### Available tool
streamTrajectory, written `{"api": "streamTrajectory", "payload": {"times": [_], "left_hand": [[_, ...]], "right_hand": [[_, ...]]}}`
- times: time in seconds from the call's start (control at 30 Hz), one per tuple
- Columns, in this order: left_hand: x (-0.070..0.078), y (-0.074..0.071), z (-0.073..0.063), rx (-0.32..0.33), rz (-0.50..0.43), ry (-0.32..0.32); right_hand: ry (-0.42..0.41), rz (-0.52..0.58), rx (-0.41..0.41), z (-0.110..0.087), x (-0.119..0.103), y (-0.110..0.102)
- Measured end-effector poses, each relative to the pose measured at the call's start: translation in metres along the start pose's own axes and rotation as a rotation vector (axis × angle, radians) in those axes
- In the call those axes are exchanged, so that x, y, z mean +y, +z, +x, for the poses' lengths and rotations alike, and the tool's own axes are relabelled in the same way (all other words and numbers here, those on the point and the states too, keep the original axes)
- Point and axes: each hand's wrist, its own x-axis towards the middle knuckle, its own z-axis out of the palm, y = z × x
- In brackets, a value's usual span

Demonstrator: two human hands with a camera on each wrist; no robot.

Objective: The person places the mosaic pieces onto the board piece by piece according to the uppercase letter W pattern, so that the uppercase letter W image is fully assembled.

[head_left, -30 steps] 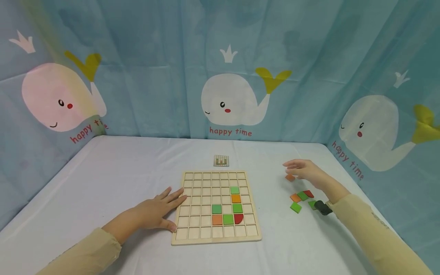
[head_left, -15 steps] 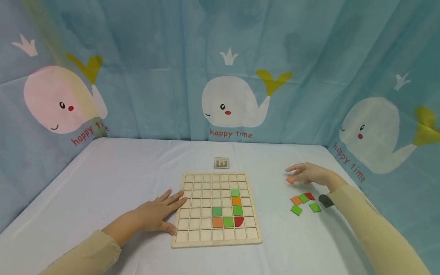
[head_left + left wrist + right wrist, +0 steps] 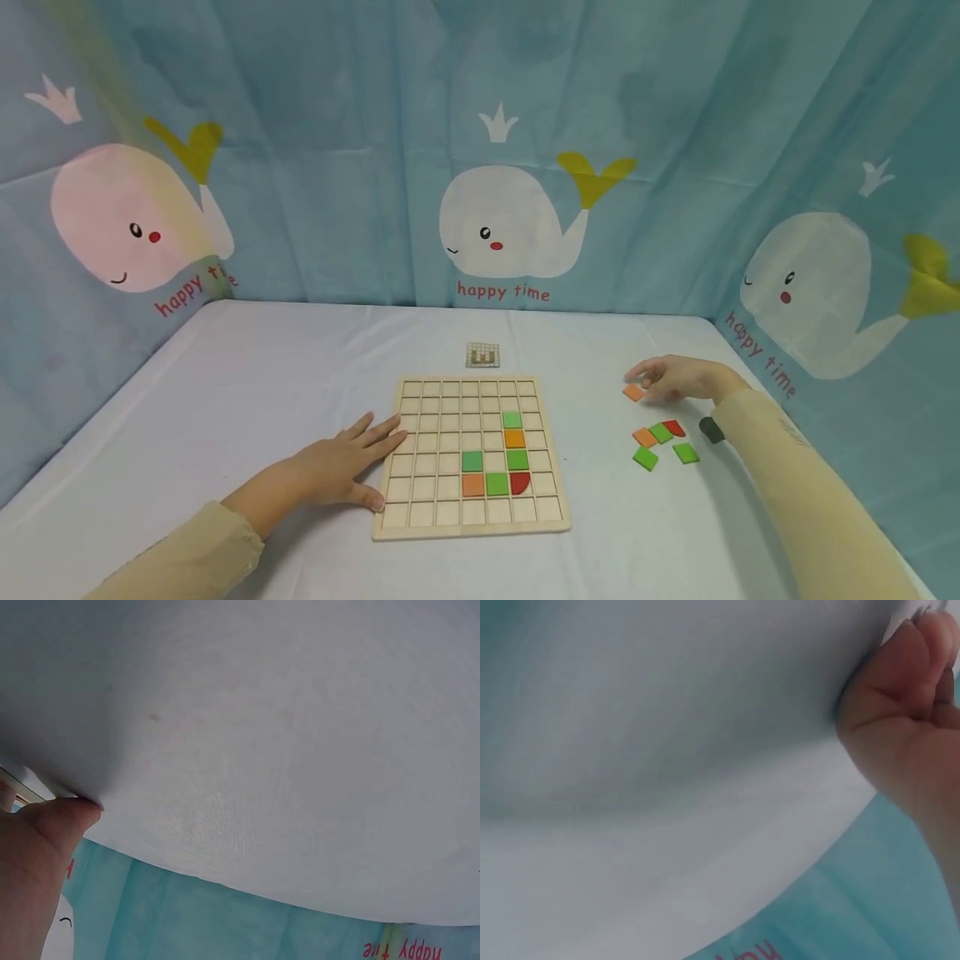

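A square wooden grid board (image 3: 431, 533) lies on the white table, with several green and orange square tiles and a red quarter-round tile (image 3: 520, 483) in its cells. My left hand (image 3: 337, 462) rests on the board's left edge, fingers spread over the rim and thumb near its lower left corner. At the right, my right hand (image 3: 678, 379) has its thumb and index finger around an orange tile (image 3: 633, 392) that appears to lie on the table. The right wrist view shows that hand (image 3: 907, 697) with curled fingers, but the tile is hidden there.
Nearer than the right hand lie loose tiles: orange (image 3: 645, 437), red (image 3: 674, 428) and several green (image 3: 645, 458). A dark piece (image 3: 711, 429) is partly covered by the right sleeve. A small pattern card (image 3: 483, 355) sits behind the board. Whale-print curtains (image 3: 337, 208) enclose the table.
My right hand has come down to the orange tile, and its thumb and index finger have closed in around it. The left hand stays on the board.
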Motion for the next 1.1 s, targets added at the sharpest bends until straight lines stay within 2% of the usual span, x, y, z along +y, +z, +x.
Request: {"api": "streamTrajectory", "payload": {"times": [0.1, 0.33, 0.63, 0.9, 1.1], "left_hand": [[0.0, -0.001, -0.002, -0.001, -0.001, 0.003], [0.0, -0.003, -0.005, 0.005, -0.012, 0.015], [-0.001, 0.001, -0.002, 0.014, 0.003, 0.035], [-0.002, 0.002, 0.0, 0.018, -0.004, 0.031], [-0.001, 0.001, 0.0, 0.012, -0.017, 0.015]], "right_hand": [[0.01, -0.038, 0.006, 0.002, -0.004, 0.002], [0.097, -0.101, 0.049, 0.01, -0.014, 0.008], [0.116, -0.191, 0.037, 0.011, -0.013, 0.009], [0.097, -0.172, 0.042, 0.01, -0.013, 0.009], [0.029, -0.175, 0.08, 0.008, -0.01, 0.011]]}}
